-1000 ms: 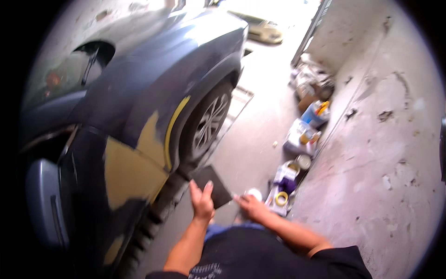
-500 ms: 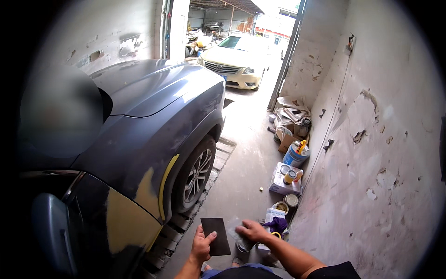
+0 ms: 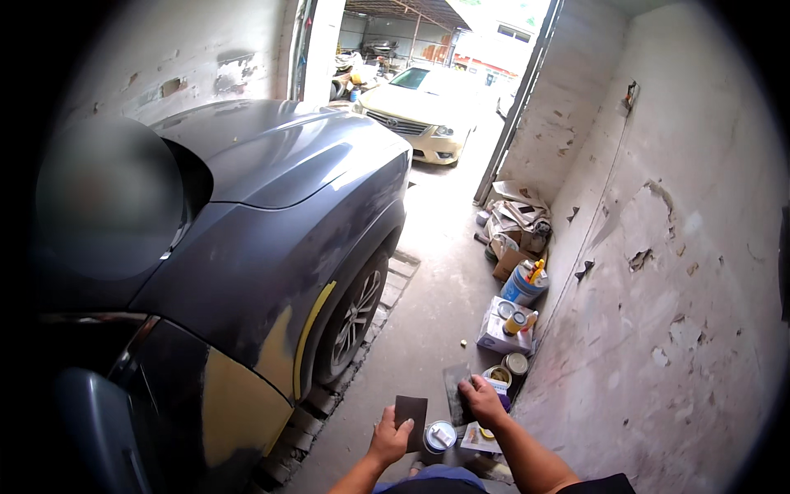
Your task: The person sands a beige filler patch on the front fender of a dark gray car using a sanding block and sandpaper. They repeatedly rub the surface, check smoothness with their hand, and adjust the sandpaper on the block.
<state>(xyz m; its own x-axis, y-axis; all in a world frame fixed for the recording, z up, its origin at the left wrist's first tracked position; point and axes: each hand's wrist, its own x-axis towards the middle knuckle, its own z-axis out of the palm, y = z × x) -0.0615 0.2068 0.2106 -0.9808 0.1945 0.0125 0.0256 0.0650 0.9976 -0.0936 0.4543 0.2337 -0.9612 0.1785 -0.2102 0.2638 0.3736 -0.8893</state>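
Observation:
My left hand [image 3: 387,438] grips a dark brown rectangular sheet [image 3: 411,416], thumb across its face; the sheet looks thin, its kind unclear. Between finger and thumb, my right hand [image 3: 484,398] holds a flat grey rectangular sheet [image 3: 455,393], perhaps a putty spreader. A round can [image 3: 440,433] with a white piece on top stands below and between the two hands. To the left is a dark blue-grey car [image 3: 271,222], with tan filler patches [image 3: 243,403] on its door and fender. Yellow tape [image 3: 309,337] follows the wheel-arch edge.
Along the right wall [image 3: 658,288] stand open tins [image 3: 499,376], a white box [image 3: 499,329] bearing cans, a blue bucket [image 3: 523,284] and a heap of cardboard and paper [image 3: 517,218]. A cream car [image 3: 424,115] is parked outside the doorway.
My right hand has moved up and right with the grey sheet, away from the left. My left hand has shifted slightly right and down. The can between them has come into view.

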